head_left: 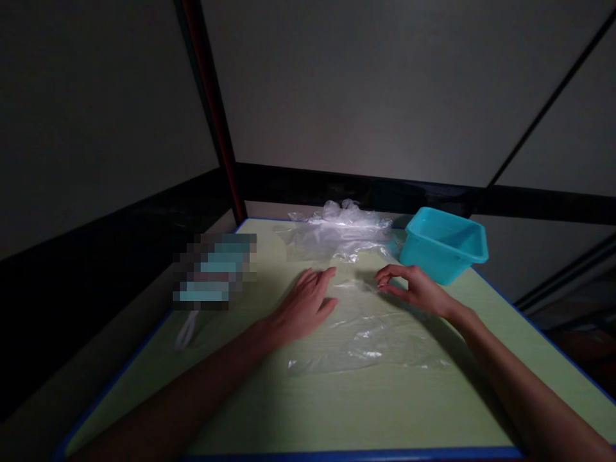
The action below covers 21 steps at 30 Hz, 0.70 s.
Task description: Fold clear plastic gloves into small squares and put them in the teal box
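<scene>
Nearest us runs the blue edging (356,457) of a pale green, faintly grained worktop (289,414). On it the clear plastic film (370,346) lies spread and wrinkled, catching light, between and in front of the two hands. The left grip (305,305) is loosely spread, palm down beside the film, holding nothing we can see; the right grip (418,292) curls, thumb and fingertips nearly together at the film's far edge, and we cannot tell whether they pinch it. At left we see a white loop (187,328) by a pixelated item (216,266). Beyond the right grip stands a turquoise basin (437,256); farther back, crumpled plastic (337,234) is heaped. Behind, dim grey walls (360,83) carry a black band (308,174), with a dark reddish strip (206,83) at the corner.
</scene>
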Each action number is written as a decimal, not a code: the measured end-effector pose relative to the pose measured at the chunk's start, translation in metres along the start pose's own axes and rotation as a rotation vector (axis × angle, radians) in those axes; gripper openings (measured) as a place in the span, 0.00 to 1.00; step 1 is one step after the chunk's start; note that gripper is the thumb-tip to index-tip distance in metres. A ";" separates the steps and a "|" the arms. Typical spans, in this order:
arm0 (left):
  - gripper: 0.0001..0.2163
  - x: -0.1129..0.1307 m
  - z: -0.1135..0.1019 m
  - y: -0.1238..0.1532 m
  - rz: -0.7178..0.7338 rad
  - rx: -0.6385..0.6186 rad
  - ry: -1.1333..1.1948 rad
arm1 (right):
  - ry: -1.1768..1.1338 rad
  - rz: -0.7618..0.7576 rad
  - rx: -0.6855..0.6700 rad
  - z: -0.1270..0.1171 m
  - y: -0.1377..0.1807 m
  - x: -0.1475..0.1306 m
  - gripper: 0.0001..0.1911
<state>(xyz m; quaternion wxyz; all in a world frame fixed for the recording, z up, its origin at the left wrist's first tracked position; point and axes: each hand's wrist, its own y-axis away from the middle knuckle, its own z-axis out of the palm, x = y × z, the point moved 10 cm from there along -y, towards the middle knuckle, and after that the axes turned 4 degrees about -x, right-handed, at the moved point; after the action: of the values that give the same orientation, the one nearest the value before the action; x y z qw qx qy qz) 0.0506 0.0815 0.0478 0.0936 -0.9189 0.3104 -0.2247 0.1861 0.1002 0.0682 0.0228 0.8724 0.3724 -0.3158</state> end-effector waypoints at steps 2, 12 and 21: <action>0.21 0.004 0.002 0.000 0.039 -0.030 -0.052 | 0.009 0.003 -0.058 0.004 0.002 0.000 0.07; 0.21 0.019 0.011 0.001 0.093 -0.144 -0.034 | 0.036 -0.041 -0.117 0.010 0.006 -0.020 0.17; 0.22 0.017 0.015 0.002 0.094 -0.145 -0.047 | 0.242 -0.090 -0.361 0.058 0.006 -0.019 0.34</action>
<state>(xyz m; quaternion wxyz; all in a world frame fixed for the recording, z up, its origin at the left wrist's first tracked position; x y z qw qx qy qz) 0.0687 0.0701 0.0400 0.0446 -0.9126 0.3666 -0.1756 0.1494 0.0674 0.0315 0.1195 0.8681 0.4617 -0.1379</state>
